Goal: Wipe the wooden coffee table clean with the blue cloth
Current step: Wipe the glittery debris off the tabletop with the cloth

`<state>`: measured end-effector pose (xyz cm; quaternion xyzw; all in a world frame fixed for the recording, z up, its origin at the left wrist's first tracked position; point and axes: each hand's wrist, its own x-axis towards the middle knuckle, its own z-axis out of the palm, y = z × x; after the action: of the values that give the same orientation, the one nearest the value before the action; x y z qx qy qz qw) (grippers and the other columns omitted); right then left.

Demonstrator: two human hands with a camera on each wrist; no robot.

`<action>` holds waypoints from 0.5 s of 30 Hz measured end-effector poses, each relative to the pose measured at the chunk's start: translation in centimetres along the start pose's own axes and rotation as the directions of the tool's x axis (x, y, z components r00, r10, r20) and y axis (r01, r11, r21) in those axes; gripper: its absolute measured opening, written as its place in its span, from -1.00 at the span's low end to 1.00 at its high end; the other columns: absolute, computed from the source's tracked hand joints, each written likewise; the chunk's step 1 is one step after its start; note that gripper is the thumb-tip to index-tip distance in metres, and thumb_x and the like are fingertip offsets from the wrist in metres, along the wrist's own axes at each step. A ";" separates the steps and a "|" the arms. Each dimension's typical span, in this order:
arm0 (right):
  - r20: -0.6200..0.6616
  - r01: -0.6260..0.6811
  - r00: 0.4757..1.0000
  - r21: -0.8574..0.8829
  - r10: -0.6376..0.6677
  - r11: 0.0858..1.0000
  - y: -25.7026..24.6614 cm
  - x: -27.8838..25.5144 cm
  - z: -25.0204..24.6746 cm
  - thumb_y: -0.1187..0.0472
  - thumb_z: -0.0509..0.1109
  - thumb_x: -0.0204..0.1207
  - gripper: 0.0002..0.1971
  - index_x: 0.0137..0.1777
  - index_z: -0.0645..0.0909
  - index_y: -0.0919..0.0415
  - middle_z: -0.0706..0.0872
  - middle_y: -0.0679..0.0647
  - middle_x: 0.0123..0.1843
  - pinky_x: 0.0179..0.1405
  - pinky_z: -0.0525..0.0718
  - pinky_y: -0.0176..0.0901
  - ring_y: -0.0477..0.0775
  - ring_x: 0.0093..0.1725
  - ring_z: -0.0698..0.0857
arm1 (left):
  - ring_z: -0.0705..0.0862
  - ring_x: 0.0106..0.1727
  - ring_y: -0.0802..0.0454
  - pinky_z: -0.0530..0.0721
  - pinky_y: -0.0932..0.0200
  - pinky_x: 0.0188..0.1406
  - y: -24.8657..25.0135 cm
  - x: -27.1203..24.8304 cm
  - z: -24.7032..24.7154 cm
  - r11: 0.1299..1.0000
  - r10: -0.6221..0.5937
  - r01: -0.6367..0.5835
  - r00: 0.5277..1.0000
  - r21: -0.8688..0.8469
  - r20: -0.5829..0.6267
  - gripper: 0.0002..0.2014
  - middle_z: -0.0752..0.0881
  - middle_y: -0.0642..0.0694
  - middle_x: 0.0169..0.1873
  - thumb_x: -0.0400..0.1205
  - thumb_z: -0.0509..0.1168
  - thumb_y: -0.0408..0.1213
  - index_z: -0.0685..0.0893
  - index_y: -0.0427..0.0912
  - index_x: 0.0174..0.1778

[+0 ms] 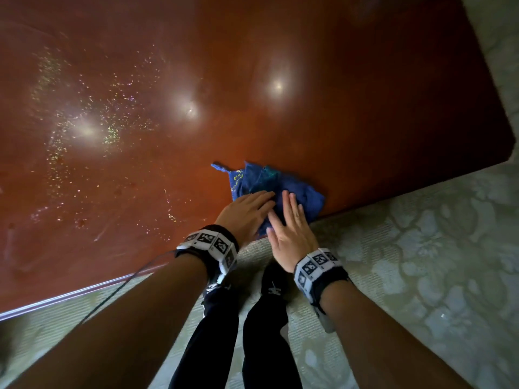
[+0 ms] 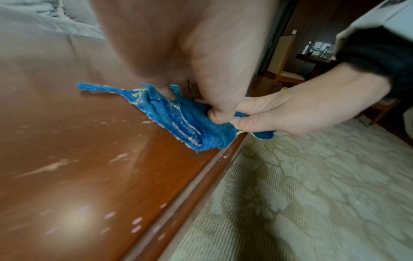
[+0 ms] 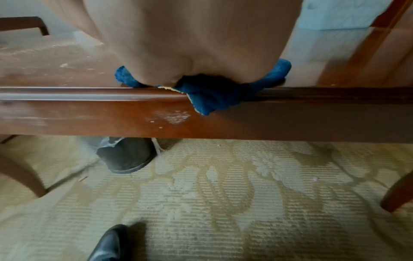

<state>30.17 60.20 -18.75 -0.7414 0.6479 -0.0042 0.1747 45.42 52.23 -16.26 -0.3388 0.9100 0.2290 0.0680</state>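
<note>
The blue cloth [image 1: 306, 195] lies bunched at the near edge of the glossy wooden coffee table [image 1: 252, 80], one corner hanging over the rim [image 3: 201, 106]. My left hand [image 1: 261, 202] lies flat on the cloth's left part, fingers straight. My right hand [image 1: 290, 203] presses down beside it, fingers straight and pointing away from me. In the left wrist view the cloth [image 2: 178, 120] sits on the table [image 2: 67, 159]. There my left thumb meets the right hand [image 2: 301, 109] at the cloth's edge. The right wrist view shows the palm [image 3: 190, 44] over the cloth.
Glittery specks and smears [image 1: 70, 122] cover the left half of the tabletop. The table's right corner [image 1: 505, 153] is close by. A patterned pale carpet [image 1: 421, 248] lies below, with my dark shoes [image 1: 273, 284] at the edge. A wooden chair leg [image 3: 397, 194] stands at the right.
</note>
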 end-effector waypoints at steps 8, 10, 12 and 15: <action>0.068 0.157 0.984 0.100 -0.164 0.982 -10.6 1.2 2.8 0.05 0.19 0.52 -0.41 0.58 0.32 0.13 0.03 0.41 0.66 0.62 -0.03 0.25 0.34 0.67 -0.06 | 0.69 0.14 -0.19 0.70 0.00 -0.01 -5.9 -9.1 -0.9 0.990 -0.126 0.127 0.992 0.058 -0.025 -0.26 0.66 -0.21 0.21 0.00 0.55 -0.14 0.63 -0.20 0.16; 0.092 0.222 0.969 0.096 -0.231 0.970 -12.7 1.9 3.3 0.07 0.32 0.50 -0.36 0.59 0.29 0.10 0.02 0.40 0.66 0.62 -0.07 0.23 0.34 0.67 -0.05 | 0.69 0.11 -0.19 0.71 0.01 -0.11 -7.1 -11.4 -1.0 0.976 -0.203 0.202 0.979 0.085 0.001 -0.22 0.67 -0.21 0.18 -0.09 0.56 -0.12 0.63 -0.17 0.13; 0.114 0.281 0.950 0.085 -0.290 0.956 -14.3 2.5 3.8 0.06 0.38 0.49 -0.33 0.60 0.28 0.08 0.04 0.39 0.66 0.63 -0.06 0.22 0.33 0.67 -0.02 | 0.68 0.11 -0.20 0.72 0.00 -0.16 -8.0 -13.5 -0.9 0.959 -0.274 0.270 0.961 0.091 0.039 -0.18 0.65 -0.20 0.19 -0.11 0.56 -0.08 0.60 -0.16 0.14; 0.150 0.347 0.924 0.056 -0.351 0.936 -15.5 3.1 4.3 0.03 0.34 0.54 -0.35 0.62 0.23 0.06 0.02 0.35 0.68 0.64 -0.06 0.19 0.29 0.67 -0.04 | 0.65 0.13 -0.19 0.72 0.01 -0.17 -8.8 -15.5 -0.6 0.936 -0.348 0.340 0.934 0.096 0.081 -0.18 0.63 -0.19 0.20 -0.06 0.55 -0.03 0.58 -0.15 0.16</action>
<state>46.56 59.81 -19.35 -0.8403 0.4895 0.0142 0.2325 62.90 55.20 -14.71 -0.4783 0.8408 0.1930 0.1646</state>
